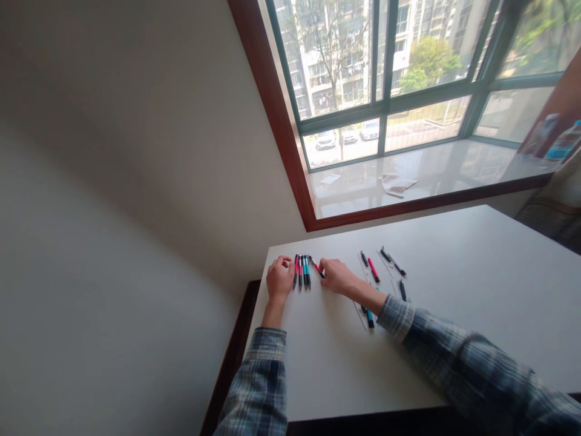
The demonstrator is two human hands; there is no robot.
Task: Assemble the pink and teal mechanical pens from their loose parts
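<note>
Near the far left corner of the white table (327, 363), my left hand (280, 277) rests beside a row of pens. Its fingers are loosely bent and apart, with their tips close to the leftmost pen (296, 270). The row holds red-and-black pens (300, 272) and teal-and-black pens (306, 272), lying side by side. Just right of the row, my right hand (336, 277) pinches a red-and-black pen (315, 264) near its dark end. That pen lies slanted, its other end close to the row.
Right of my right hand lie loose pen parts: a red barrel (373, 270), black pieces (402, 290), a teal barrel (370, 318) and thin clear refills (360, 315). My right forearm partly covers them. Beyond the table, a window sill (349, 188) holds papers and bottles (563, 145).
</note>
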